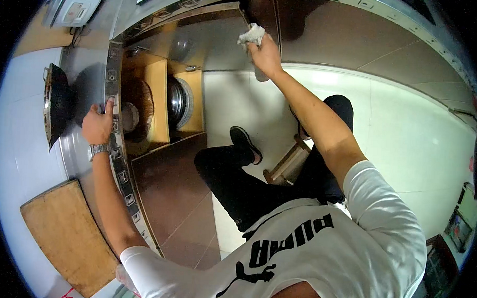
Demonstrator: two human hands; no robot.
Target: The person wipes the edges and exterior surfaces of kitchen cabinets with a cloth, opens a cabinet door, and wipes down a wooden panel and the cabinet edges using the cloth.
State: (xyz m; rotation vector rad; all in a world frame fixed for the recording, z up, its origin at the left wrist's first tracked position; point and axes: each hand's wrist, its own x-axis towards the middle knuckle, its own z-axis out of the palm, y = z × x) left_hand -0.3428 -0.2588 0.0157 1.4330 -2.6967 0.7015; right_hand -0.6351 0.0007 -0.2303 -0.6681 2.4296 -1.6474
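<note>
My right hand [267, 56] grips a crumpled white cloth [252, 35] at the outer edge of the open cabinet door [216, 40]. The fingers are closed around the cloth and partly hidden by it. My left hand [97, 126] leans on the metal counter edge [113, 73], its thumb along the trim and apart from the other fingers, which are partly hidden. Below that edge, the open cabinet [161, 104] shows a round brown item [140, 106] and stacked metal dishes [176, 102] on either side of a wooden divider.
A wok [56, 106] stands on the counter at the left, with a wooden cutting board [70, 237] nearer me. On the pale tiled floor, a wooden stool [288, 164] is partly under my legs. More brown cabinet fronts [368, 40] run to the right.
</note>
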